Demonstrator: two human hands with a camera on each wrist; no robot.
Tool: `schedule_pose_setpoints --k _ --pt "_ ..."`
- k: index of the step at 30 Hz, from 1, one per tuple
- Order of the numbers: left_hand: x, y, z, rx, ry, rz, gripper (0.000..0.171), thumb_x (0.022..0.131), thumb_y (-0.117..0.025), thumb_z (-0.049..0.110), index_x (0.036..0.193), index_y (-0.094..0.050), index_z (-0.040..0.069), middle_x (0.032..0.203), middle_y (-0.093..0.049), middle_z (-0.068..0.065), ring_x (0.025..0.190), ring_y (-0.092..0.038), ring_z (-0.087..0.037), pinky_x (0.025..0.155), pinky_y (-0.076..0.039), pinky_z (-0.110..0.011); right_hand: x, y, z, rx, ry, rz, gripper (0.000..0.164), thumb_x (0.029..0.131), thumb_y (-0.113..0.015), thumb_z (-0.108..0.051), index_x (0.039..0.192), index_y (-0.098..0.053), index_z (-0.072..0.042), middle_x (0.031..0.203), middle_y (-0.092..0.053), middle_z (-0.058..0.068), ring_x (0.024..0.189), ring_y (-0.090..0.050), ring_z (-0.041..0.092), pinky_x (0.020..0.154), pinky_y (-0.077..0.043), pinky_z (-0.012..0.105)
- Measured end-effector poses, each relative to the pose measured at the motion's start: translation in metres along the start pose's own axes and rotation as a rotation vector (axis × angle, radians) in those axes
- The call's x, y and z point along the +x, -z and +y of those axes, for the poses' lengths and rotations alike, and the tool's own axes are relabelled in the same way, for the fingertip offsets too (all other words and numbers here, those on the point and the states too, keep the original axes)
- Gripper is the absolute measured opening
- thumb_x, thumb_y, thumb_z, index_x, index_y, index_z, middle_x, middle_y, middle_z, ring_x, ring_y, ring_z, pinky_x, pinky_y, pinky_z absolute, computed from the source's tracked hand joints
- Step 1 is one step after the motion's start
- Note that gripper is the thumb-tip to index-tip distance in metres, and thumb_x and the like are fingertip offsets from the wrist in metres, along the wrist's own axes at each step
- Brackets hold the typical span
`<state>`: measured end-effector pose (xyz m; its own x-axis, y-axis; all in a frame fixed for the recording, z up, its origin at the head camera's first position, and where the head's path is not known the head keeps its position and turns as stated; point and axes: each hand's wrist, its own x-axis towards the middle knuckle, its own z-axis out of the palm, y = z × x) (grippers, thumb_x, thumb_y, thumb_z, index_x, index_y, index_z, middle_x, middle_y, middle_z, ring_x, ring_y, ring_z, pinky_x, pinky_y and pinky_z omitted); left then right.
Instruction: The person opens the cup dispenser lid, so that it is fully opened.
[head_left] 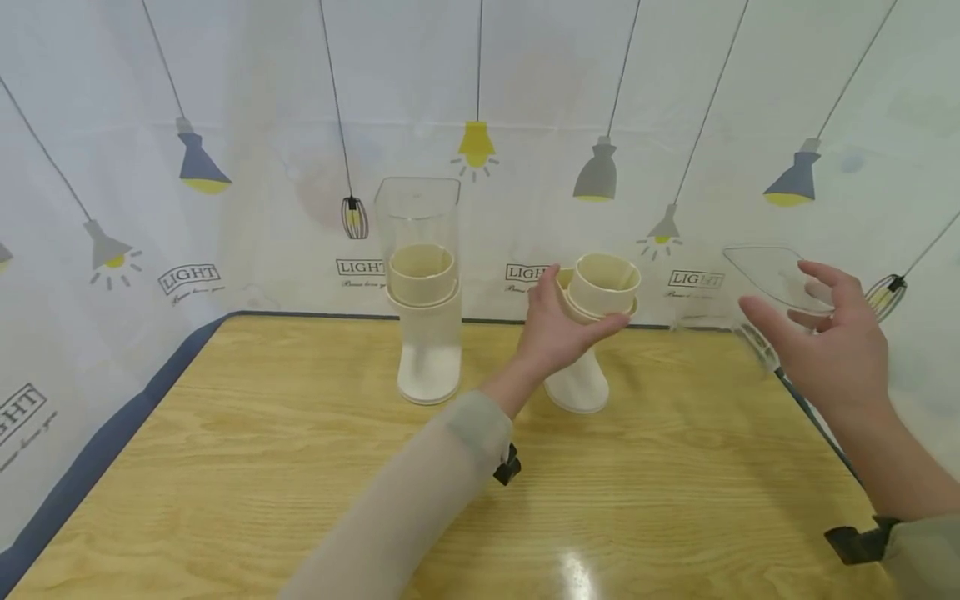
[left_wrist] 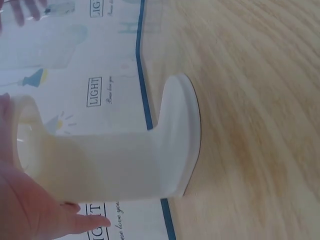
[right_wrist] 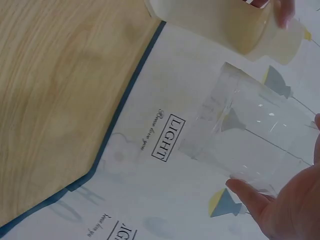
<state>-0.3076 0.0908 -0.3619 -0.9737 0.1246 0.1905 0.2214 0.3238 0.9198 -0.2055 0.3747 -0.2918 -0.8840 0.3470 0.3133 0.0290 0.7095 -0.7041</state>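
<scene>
My left hand (head_left: 551,329) grips a cream plastic stand (head_left: 577,385) near its top, thumb and fingers spread around the collar below its round open ring (head_left: 607,283). In the left wrist view the stand's curved foot (left_wrist: 180,135) shows at the end of its straight column. Over to the right, my right hand (head_left: 847,342) holds a clear plastic container (right_wrist: 260,135) in the air, tilted and apart from the stand. Its see-through walls are hard to make out in the head view. Part of the stand's column is hidden behind my left hand.
A second cream stand (head_left: 431,350) stands upright to the left, with a tall clear container (head_left: 417,204) on its top. Both stands are near the back edge of the wooden table (head_left: 300,467). Behind is a white sheet (head_left: 525,83) printed with lamps.
</scene>
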Motion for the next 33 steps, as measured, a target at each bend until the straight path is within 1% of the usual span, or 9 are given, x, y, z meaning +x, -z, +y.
schedule_pose_setpoints --k 3,7,10,12,14,16,22,25,33 --pt "0.004 0.006 -0.003 -0.023 -0.018 -0.054 0.128 0.079 -0.094 0.061 0.175 -0.018 0.025 0.174 -0.035 -0.013 0.145 -0.053 -0.034 0.119 -0.05 -0.054 0.006 -0.004 0.016 0.003 -0.016 -0.07 0.089 0.1 -0.073 -0.06 0.173 -0.024 -0.047 0.181 -0.025 0.016 0.148 -0.052 0.053 0.064 -0.045 0.009" --pt "0.009 0.01 -0.005 -0.024 -0.028 -0.1 0.128 0.079 -0.095 0.06 0.176 -0.018 0.025 0.177 -0.033 -0.013 0.151 -0.049 -0.035 0.122 -0.047 -0.056 0.012 -0.012 0.033 -0.033 -0.023 -0.142 0.096 0.101 -0.069 -0.062 0.177 -0.018 -0.035 0.181 -0.022 0.022 0.146 -0.049 0.06 0.069 -0.042 0.015" --pt "0.013 0.013 -0.006 -0.026 -0.025 -0.124 0.128 0.08 -0.095 0.059 0.176 -0.018 0.026 0.177 -0.032 -0.012 0.152 -0.048 -0.034 0.123 -0.046 -0.056 0.018 -0.021 0.044 -0.057 -0.027 -0.166 0.097 0.102 -0.067 -0.064 0.177 -0.019 -0.026 0.182 -0.015 0.025 0.145 -0.048 0.063 0.078 -0.055 0.033" --pt "0.015 0.015 -0.006 -0.033 -0.031 -0.139 0.128 0.08 -0.095 0.058 0.176 -0.018 0.026 0.177 -0.033 -0.011 0.151 -0.049 -0.034 0.123 -0.046 -0.055 0.022 -0.028 0.052 -0.077 -0.033 -0.173 0.098 0.102 -0.066 -0.066 0.177 -0.019 -0.024 0.181 -0.011 0.028 0.145 -0.048 0.064 0.089 -0.059 0.055" --pt "0.016 0.016 -0.005 -0.034 -0.038 -0.157 0.127 0.08 -0.095 0.057 0.176 -0.018 0.027 0.176 -0.034 -0.011 0.151 -0.049 -0.033 0.123 -0.046 -0.054 0.026 -0.035 0.059 -0.099 -0.041 -0.178 0.1 0.102 -0.064 -0.068 0.177 -0.018 -0.022 0.18 -0.01 0.033 0.146 -0.046 0.065 0.104 -0.049 0.075" --pt "0.018 0.017 -0.006 -0.034 -0.045 -0.174 0.126 0.08 -0.095 0.057 0.176 -0.018 0.027 0.174 -0.036 -0.011 0.15 -0.05 -0.033 0.123 -0.047 -0.053 0.029 -0.041 0.065 -0.11 -0.045 -0.182 0.101 0.102 -0.063 -0.069 0.177 -0.018 -0.02 0.178 -0.012 0.037 0.149 -0.04 0.066 0.114 -0.039 0.08" --pt "0.021 0.015 -0.006 -0.032 -0.049 -0.19 0.126 0.08 -0.095 0.057 0.175 -0.018 0.027 0.17 -0.041 -0.011 0.144 -0.054 -0.031 0.121 -0.049 -0.051 0.039 -0.06 0.079 -0.099 -0.079 -0.172 0.105 0.101 -0.064 -0.071 0.177 -0.017 -0.015 0.177 -0.01 0.04 0.16 -0.017 0.065 0.125 -0.026 0.079" --pt "0.021 0.012 -0.006 -0.045 -0.051 -0.193 0.127 0.08 -0.095 0.057 0.176 -0.018 0.026 0.169 -0.042 -0.011 0.142 -0.055 -0.03 0.12 -0.049 -0.05 0.042 -0.068 0.085 -0.091 -0.1 -0.167 0.108 0.1 -0.064 -0.073 0.177 -0.016 -0.014 0.176 -0.005 0.042 0.161 -0.013 0.065 0.125 -0.025 0.079" --pt "0.021 0.012 -0.006 -0.042 -0.061 -0.18 0.127 0.079 -0.096 0.056 0.176 -0.019 0.026 0.166 -0.045 -0.01 0.138 -0.057 -0.028 0.118 -0.052 -0.048 0.048 -0.086 0.095 -0.096 -0.082 -0.147 0.108 0.101 -0.064 -0.071 0.178 -0.013 -0.015 0.172 -0.006 0.045 0.145 -0.041 0.067 0.113 -0.043 0.077"
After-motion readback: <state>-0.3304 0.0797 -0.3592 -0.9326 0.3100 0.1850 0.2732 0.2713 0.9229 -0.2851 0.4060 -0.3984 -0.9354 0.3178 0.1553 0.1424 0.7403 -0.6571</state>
